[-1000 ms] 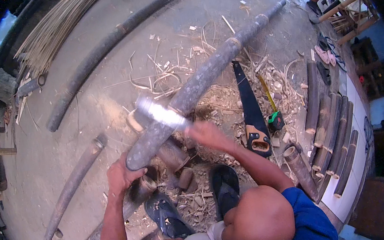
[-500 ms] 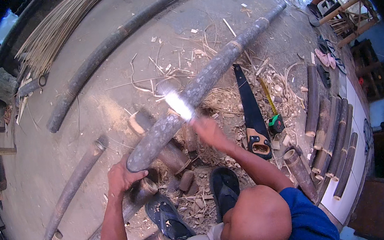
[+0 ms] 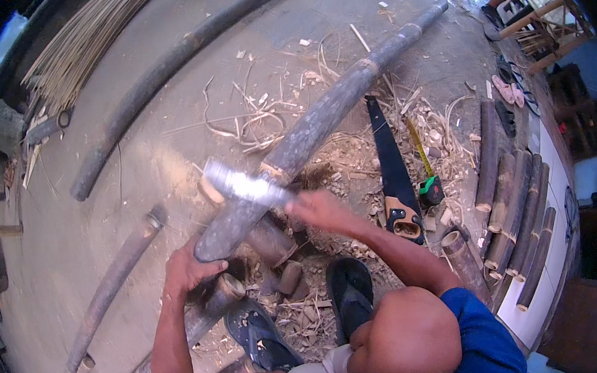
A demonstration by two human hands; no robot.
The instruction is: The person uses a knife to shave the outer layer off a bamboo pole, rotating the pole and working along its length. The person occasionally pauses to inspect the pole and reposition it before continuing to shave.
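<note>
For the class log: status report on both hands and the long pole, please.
Left hand grips near end of long grey bamboo pole. Right hand holds blurred metal blade across it. Shavings, handsaw alongside.

One hand saw (image 3: 394, 168), one tape measure (image 3: 429, 190), two sandals (image 3: 349, 287) underfoot, one blade (image 3: 243, 184).
</note>
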